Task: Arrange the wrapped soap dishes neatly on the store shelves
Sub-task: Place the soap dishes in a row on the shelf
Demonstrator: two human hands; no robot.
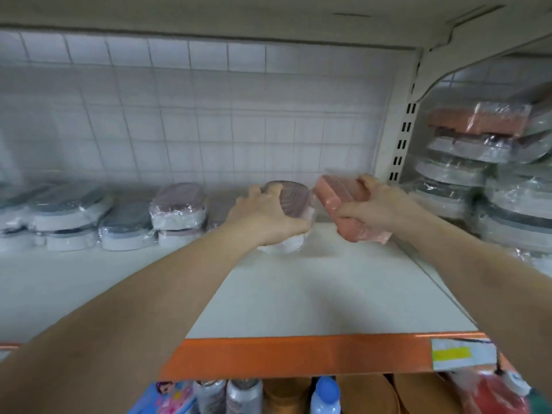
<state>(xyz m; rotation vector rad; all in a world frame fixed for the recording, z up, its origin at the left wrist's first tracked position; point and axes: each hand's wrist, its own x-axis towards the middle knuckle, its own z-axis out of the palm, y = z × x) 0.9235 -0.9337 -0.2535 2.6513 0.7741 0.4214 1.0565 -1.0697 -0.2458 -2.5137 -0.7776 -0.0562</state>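
Two hands, each holding one wrapped soap dish at the middle of the frame
The left hand [265, 215] curls over a purple oval soap dish [291, 201] resting on the white shelf [298, 288], likely to slide it back into line. The right hand [379, 209] grips a pink rectangular soap dish [343, 198], tilted just above the shelf, ready to go beside it. More wrapped dishes sit stacked at the left, and a taller stack [478, 162] stands at the right; too blurry to count

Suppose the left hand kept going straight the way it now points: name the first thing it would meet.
Probably the white grid back panel of the shelf: the left hand, gripping the mauve wrapped soap dish, points there with nothing visibly between, though depth is unclear.
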